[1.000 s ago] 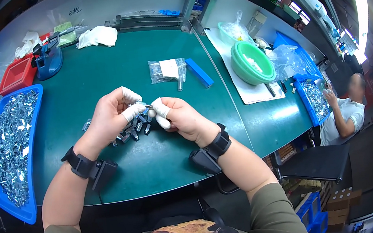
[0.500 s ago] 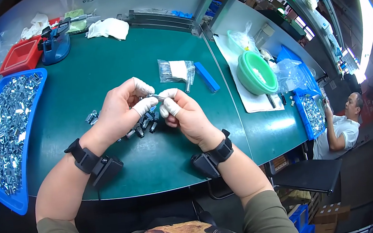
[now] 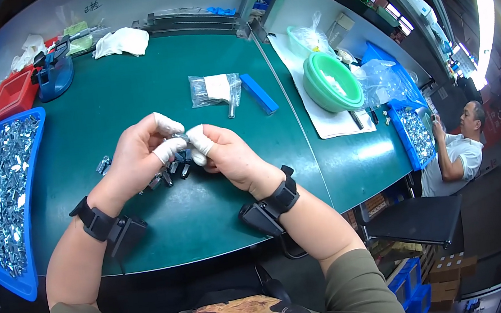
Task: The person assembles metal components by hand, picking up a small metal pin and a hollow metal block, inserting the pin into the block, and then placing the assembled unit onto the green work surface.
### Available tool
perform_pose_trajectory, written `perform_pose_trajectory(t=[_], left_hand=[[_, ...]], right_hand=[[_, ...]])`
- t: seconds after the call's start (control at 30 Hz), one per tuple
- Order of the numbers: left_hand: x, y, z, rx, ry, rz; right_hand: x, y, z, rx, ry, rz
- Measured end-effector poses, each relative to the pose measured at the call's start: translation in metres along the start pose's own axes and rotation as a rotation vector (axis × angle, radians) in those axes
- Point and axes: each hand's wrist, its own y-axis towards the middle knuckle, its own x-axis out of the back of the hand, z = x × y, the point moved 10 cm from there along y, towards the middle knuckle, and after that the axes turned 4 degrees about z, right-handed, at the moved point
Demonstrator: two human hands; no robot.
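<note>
Head view: held a small metal piece [image 3: 182, 137] above the green table [image 3: 255, 196], in the narrow space between left hand [image 3: 137, 150] and right hand [image 3: 232, 159], with fingertips almost meeting. On the left hand, had thumb and forefinger, both in white finger covers [image 3: 169, 149], clamped on the piece, forefinger at the far side and thumb at the near side. On the right hand, had covered fingertips bunched close at the piece's right end; could not tell firm grip from light contact there. Saw only a short glint of metal, too little to fix the long axis; judged a roughly left-to-right line, from one hand toward the other. Judged the left hand the nearer of the two. Saw a loose pile of metal parts [image 3: 171, 170] on the table, toward the near side and slightly left of the piece, and a few stray parts [image 3: 103, 165] left of the left hand. Saw a clear plastic bag [image 3: 216, 90] and a blue bar [image 3: 260, 94] farther off to the right, well apart from the fingertips.
</note>
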Motion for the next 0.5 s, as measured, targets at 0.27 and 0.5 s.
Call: perform_pose_trajectory(t=[0.27,0.5], left_hand=[[0.001,-0.001,0.004,0.047,-0.066,-0.004],[0.0,0.003,0.007,0.041,-0.054,0.035]], right_hand=[[0.008,0.001,-0.003,0.026,-0.031,0.039],[0.014,0.006,-0.01,0.02,-0.066,0.065]])
